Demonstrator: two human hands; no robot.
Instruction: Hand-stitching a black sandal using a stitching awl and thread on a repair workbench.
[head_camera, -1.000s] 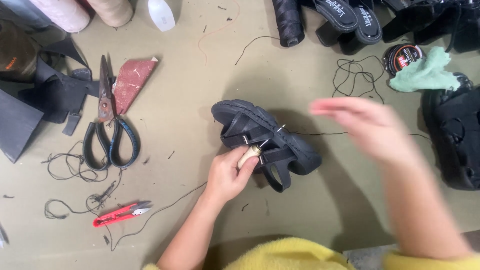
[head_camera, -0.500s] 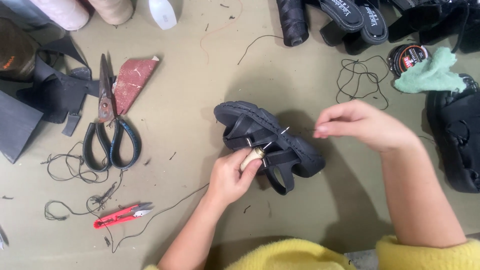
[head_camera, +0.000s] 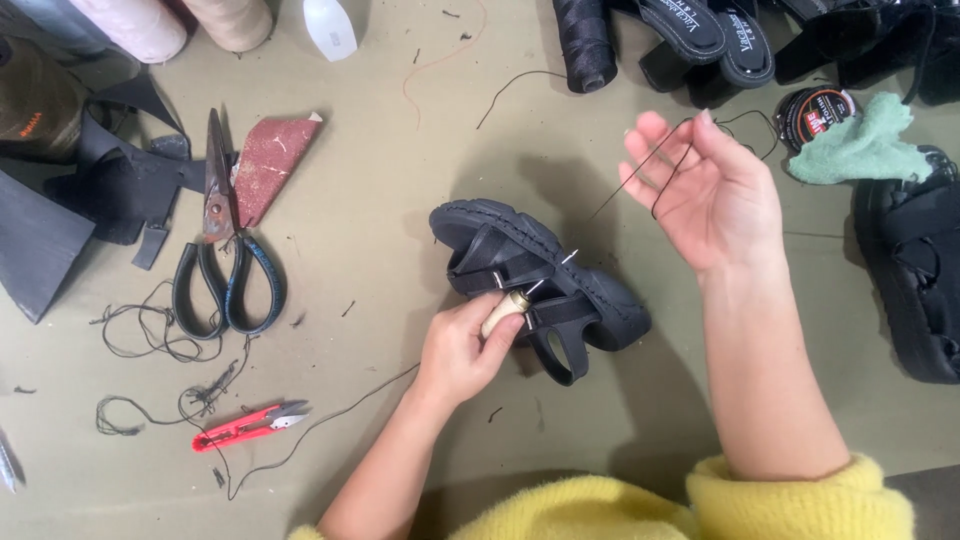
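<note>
A black chunky-soled sandal lies at the centre of the olive work surface. My left hand grips a wooden-handled awl whose metal needle pokes through the sandal's strap and shows beyond it. My right hand is raised above and to the right of the sandal, fingers spread, with black thread looped across them. The thread runs down from the hand toward the needle tip.
Large black-handled scissors, a reddish sandpaper piece and black leather scraps lie left. Red thread snips and loose thread sit at lower left. Thread spools, more sandals, a round tin and a green cloth line the top and right.
My right hand has moved up and away from the sandal, opening and drawing the thread out longer. My left hand stays on the awl at the strap.
</note>
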